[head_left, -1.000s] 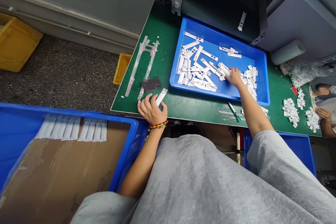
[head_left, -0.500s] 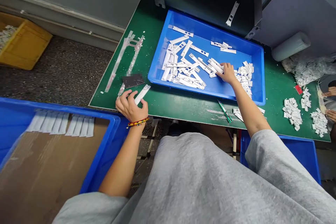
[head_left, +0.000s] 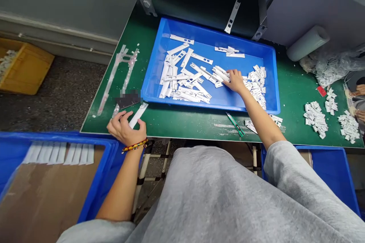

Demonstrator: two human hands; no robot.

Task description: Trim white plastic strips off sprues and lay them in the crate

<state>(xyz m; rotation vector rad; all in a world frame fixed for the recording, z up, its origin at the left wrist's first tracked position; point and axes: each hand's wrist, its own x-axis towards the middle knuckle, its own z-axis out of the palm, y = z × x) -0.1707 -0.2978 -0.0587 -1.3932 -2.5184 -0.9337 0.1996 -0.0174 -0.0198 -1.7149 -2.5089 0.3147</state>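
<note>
At the table's left front edge, my left hand (head_left: pixel 127 129) has its fingers curved around a flat white plastic strip (head_left: pixel 138 115), whose far end points away from me. A dark flat phone-like object (head_left: pixel 129 100) lies just beyond those fingers. My right hand (head_left: pixel 236 81) reaches into the blue tray (head_left: pixel 188 103), its fingers closed at the ends of a small bunch of white plastic strips (head_left: pixel 220 73). Part of its grip is hidden. Loose strips (head_left: pixel 186 83) are heaped in the tray's left half, and small white pieces (head_left: pixel 255 83) are piled at its right.
A green cutter knife (head_left: pixel 235 124) lies on the green table (head_left: pixel 176 121) before the tray. Small white pieces (head_left: pixel 315 119) are heaped at right, near a co-worker's hands (head_left: pixel 359 113). Lower left, a blue bin (head_left: pixel 107 155) holds a row of strips. A dark conveyor belt (head_left: pixel 196 0) stands behind.
The camera view has shifted, so the table and tray appear further left. Both hands keep nearly the same places, left on its strip and right at the bunch in the tray.
</note>
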